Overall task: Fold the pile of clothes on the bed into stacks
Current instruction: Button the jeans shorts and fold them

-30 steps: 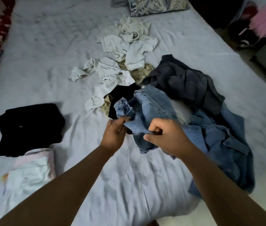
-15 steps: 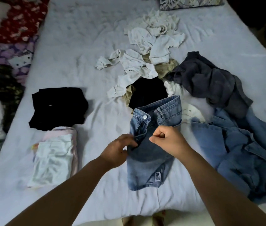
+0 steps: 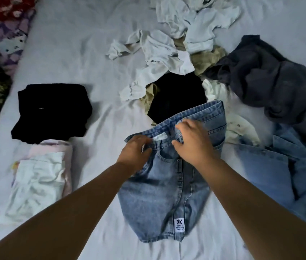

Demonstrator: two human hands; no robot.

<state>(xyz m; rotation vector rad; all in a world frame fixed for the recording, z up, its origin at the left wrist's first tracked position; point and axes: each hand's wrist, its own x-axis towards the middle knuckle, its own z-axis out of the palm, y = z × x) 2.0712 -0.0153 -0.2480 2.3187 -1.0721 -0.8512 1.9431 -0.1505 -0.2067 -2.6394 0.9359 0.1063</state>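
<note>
Two folded stacks sit at my left: a black one [image 3: 52, 112] and a pale one [image 3: 39, 182] touching it, with bare sheet [image 3: 99, 147] between them and my denim shorts [image 3: 169, 186]. My left hand [image 3: 135, 152] and right hand [image 3: 193, 145] pinch the waistband, fingers closed on it. The unfolded pile [image 3: 214, 62] spreads beyond and to the right.
</note>
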